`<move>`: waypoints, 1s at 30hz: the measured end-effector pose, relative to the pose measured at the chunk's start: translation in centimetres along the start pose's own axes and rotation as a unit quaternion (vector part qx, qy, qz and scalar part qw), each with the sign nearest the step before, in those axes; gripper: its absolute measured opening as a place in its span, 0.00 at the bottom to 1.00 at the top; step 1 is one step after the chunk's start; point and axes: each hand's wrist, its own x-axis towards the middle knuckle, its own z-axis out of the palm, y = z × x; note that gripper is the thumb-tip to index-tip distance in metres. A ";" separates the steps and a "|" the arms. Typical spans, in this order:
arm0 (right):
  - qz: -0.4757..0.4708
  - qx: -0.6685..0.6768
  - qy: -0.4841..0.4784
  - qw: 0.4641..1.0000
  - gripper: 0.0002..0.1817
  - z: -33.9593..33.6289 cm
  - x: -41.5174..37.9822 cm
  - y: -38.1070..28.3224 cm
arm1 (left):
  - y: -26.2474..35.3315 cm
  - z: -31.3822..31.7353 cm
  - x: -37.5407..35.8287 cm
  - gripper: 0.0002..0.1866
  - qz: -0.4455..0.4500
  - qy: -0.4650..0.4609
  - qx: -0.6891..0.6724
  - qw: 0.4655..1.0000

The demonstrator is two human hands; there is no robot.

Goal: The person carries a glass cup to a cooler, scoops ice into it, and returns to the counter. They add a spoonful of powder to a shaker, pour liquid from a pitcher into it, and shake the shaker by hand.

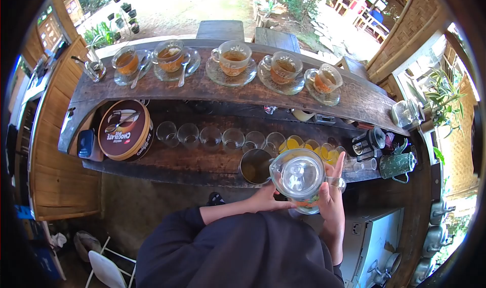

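A clear glass pitcher (pixel 297 172) with a lid is in front of my body, seen from above. My right hand (pixel 331 199) grips it on the handle side, with one finger pointing up. My left hand (pixel 266 199) holds the pitcher's lower left side. Just left of the pitcher, a metal cup (pixel 254 167) stands at the shelf's front edge. Behind it runs a row of empty glasses (pixel 210 136) on the lower wooden shelf. Toward the right, several glasses hold yellow liquid (pixel 293 142), partly hidden by the pitcher.
On the upper counter (pixel 197 93), several glass cups of tea (pixel 234 58) stand on saucers, two with spoons. A round chocolate tin (pixel 124 130) sits at the lower shelf's left end. At the right are a French press (pixel 372 142), a green enamel pot (pixel 397 164) and a glass jar (pixel 406 114).
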 end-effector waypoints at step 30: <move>-0.025 0.363 0.372 0.854 0.40 -29.9 -10.4 26.7 | 0.2 16.4 10.9 0.17 -0.110 -0.164 0.276 0.941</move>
